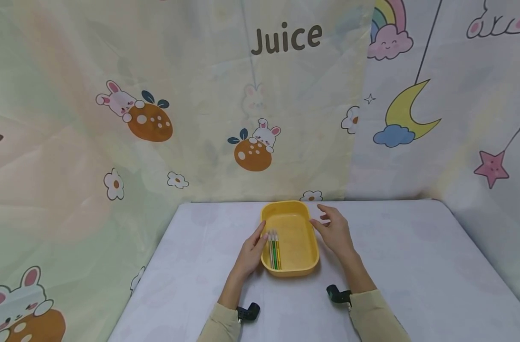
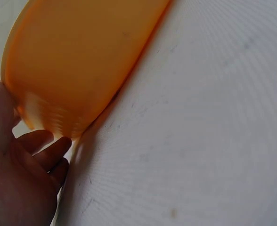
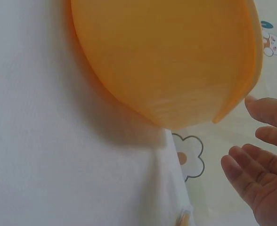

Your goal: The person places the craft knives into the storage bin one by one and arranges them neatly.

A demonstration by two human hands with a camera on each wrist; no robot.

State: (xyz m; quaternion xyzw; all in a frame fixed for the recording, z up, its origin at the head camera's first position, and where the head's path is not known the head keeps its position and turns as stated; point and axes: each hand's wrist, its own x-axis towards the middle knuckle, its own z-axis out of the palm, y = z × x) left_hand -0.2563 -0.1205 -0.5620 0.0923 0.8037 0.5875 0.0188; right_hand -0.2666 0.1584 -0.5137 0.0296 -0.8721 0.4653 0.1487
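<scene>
A yellow tray [image 1: 295,244] lies on the table, its long sides running away from me. Several slim pencils [image 1: 274,251], green, yellow and pale, lie side by side along its left inner wall. My left hand [image 1: 249,254] holds the tray's left side, thumb at the rim and fingers along the outside; in the left wrist view the fingers [image 2: 53,153] are bent beside the orange-looking wall [image 2: 72,61]. At the right rim is my right hand [image 1: 334,232], thumb tip by the edge and the other fingers spread away from the wall, holding nothing [image 3: 265,174].
A white cloth covers the table [image 1: 392,251], whose far edge meets a printed curtain [image 1: 200,95] with rabbits, fruit and flowers. Another curtain [image 1: 465,114] hangs at the right. Each wrist wears a small black camera [image 1: 339,294].
</scene>
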